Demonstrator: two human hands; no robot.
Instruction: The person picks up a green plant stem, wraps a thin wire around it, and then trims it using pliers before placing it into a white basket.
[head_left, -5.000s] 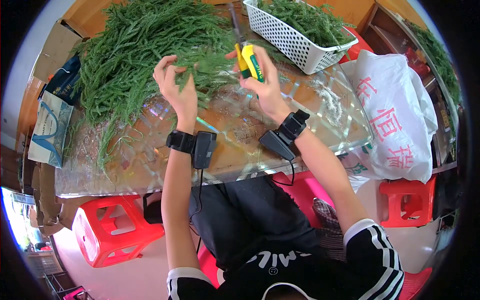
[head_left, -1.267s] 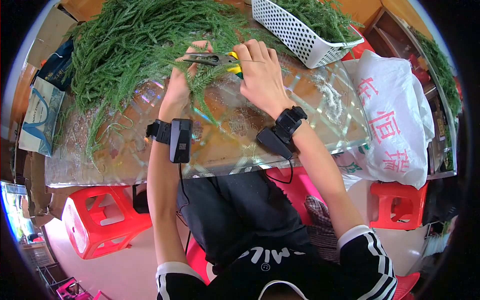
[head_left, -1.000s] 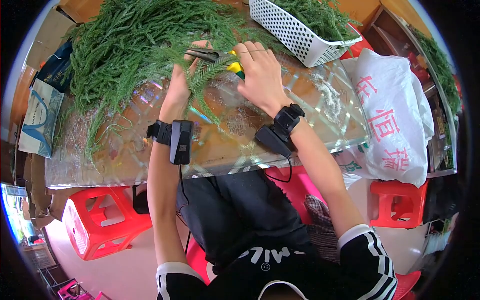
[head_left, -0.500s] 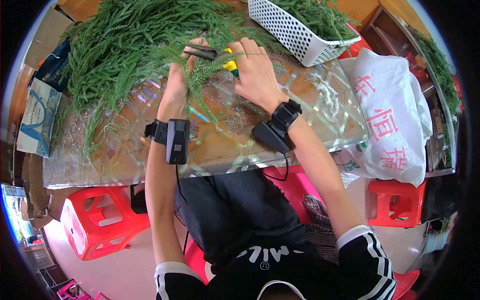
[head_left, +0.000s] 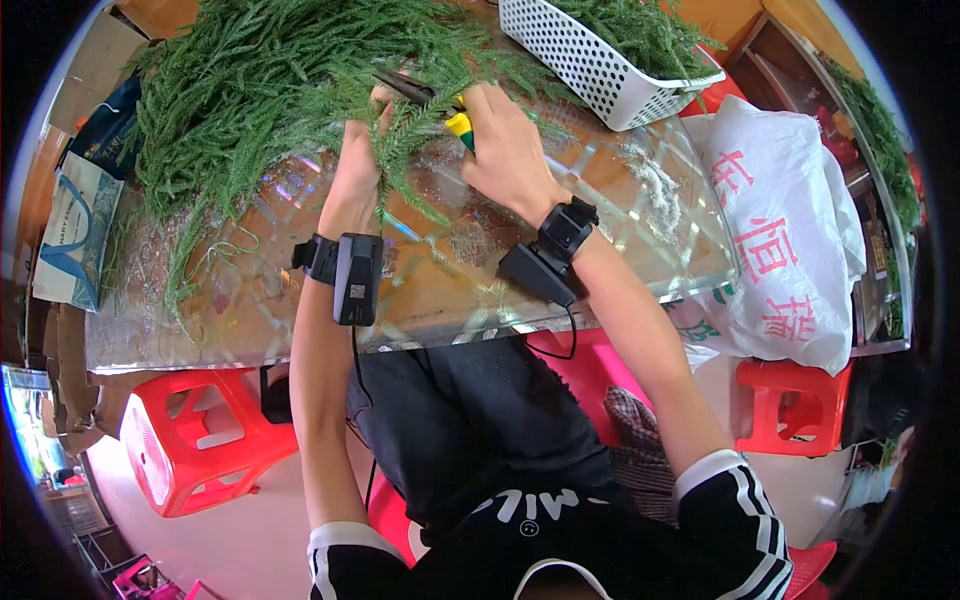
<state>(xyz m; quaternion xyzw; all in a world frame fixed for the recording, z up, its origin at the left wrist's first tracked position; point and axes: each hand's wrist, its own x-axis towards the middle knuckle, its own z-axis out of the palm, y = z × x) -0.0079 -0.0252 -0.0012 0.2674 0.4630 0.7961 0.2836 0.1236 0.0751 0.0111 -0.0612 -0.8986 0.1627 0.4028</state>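
My right hand is closed around pliers with yellow and green handles. Their dark, long jaws point up and to the left, over the tips of my left hand. My left hand grips a green artificial pine sprig, whose needles hide most of its fingers. Part of the sprig hangs down between the two hands, crossing in front of the pliers. Whether the jaws are clamped on a stem or wire cannot be made out. A large heap of similar pine sprigs lies just beyond my left hand.
A white perforated basket of greenery stands at the back right of the glossy covered table. Right of it is a white plastic bag with red characters. A paper bag sits at left. Red stools stand below.
The pliers have tilted so their jaws point further upward. My right hand has turned slightly with them, while my left hand keeps its grip on the sprig, nearly in place.
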